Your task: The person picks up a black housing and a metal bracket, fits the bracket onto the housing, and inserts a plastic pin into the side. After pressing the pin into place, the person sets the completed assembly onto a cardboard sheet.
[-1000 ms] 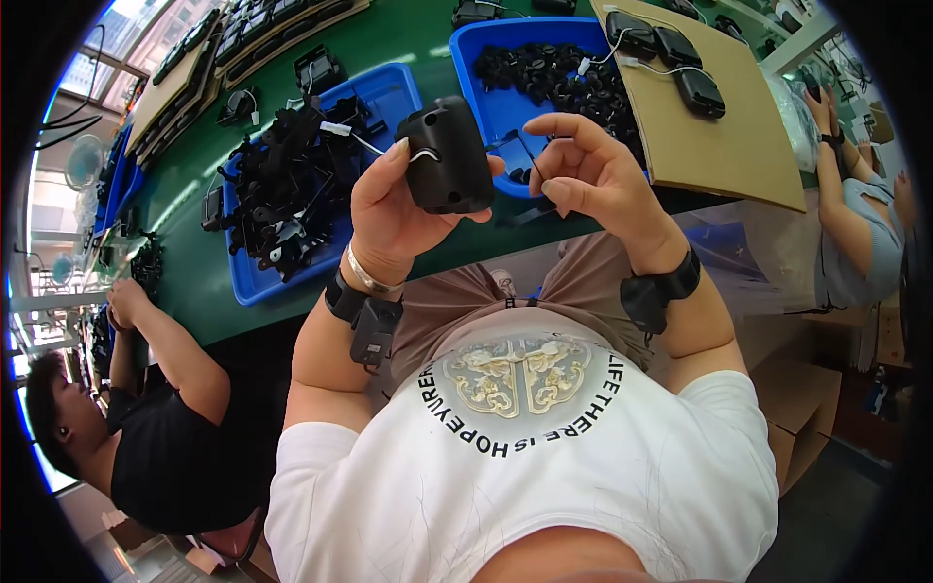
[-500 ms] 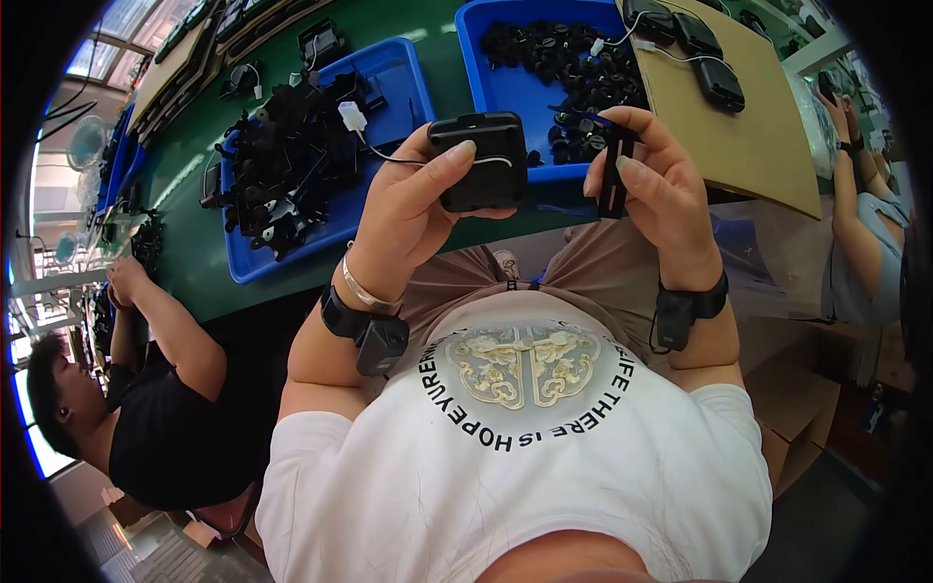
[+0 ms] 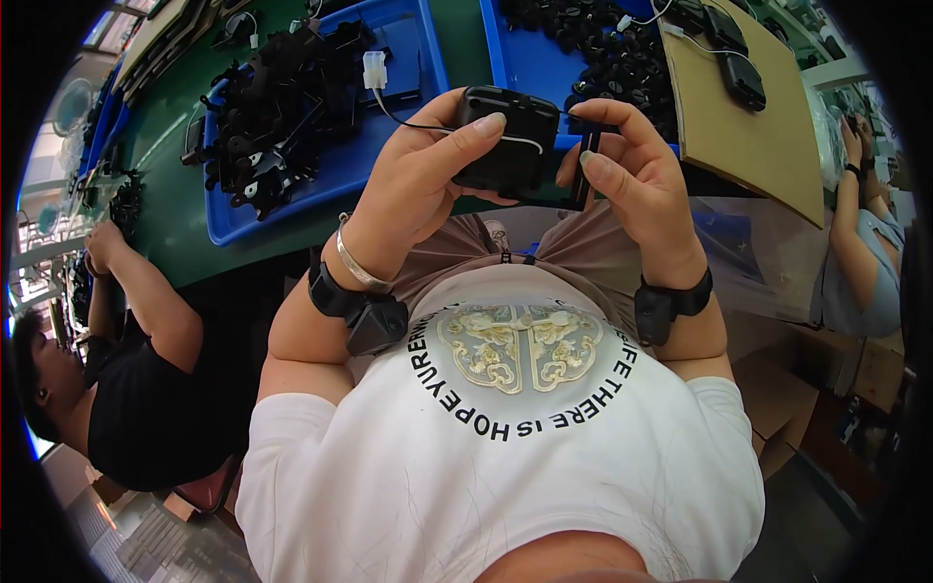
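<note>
My left hand (image 3: 413, 185) is closed around a squarish black plastic case (image 3: 515, 121), thumb pressed on its face. A thin cable runs out of the case to a white plug (image 3: 375, 70), which hangs free above the left tray. In my right hand (image 3: 646, 185), fingers and thumb pinch a narrow black plastic strip (image 3: 586, 160), held upright. The strip sits right by the case's right side; whether the two touch, I cannot tell. My fingers hide part of both pieces.
A blue tray (image 3: 225, 225) of black brackets (image 3: 277, 117) stands left on the green table (image 3: 175, 219). Another blue tray (image 3: 496, 44) holds small black parts (image 3: 622, 63). Cabled black cases (image 3: 734, 78) rest on a brown board (image 3: 768, 160). Co-workers sit left (image 3: 146, 398) and right (image 3: 855, 228).
My right hand has brought the strip left against or close beside the case. The case is tilted slightly more, and the whole view has shifted a little.
</note>
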Tool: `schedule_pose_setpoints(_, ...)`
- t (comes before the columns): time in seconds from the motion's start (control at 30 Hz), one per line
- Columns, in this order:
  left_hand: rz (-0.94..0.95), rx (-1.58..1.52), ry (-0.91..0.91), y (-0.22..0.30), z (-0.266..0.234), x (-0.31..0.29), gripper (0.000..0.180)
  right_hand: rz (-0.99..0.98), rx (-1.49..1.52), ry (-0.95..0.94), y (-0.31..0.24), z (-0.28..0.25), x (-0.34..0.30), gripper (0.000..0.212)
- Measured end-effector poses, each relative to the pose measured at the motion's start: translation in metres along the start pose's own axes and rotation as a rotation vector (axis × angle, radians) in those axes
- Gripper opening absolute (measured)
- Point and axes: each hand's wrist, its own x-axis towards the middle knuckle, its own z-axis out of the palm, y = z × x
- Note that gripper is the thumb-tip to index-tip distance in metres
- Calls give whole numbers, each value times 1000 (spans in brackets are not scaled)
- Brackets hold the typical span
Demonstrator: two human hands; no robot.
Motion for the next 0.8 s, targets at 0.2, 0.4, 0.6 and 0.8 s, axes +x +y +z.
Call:
schedule_pose_setpoints(0.2, 10, 26, 38, -2, -2, 2, 39, 14, 98, 55, 12, 7, 3, 46)
schedule_pose_setpoints(0.4, -3, 5, 1, -3, -10, 4, 44, -19, 137, 124, 16, 13, 3, 44)
schedule_pose_setpoints(0.6, 160, -289, -34, -22, 2, 2, 45, -126, 101, 206, 14, 26, 12, 39)
schedule_pose_setpoints(0.8, 357, -217, 268, -22, 14, 6, 45, -131, 51, 182, 18, 48, 25, 40)
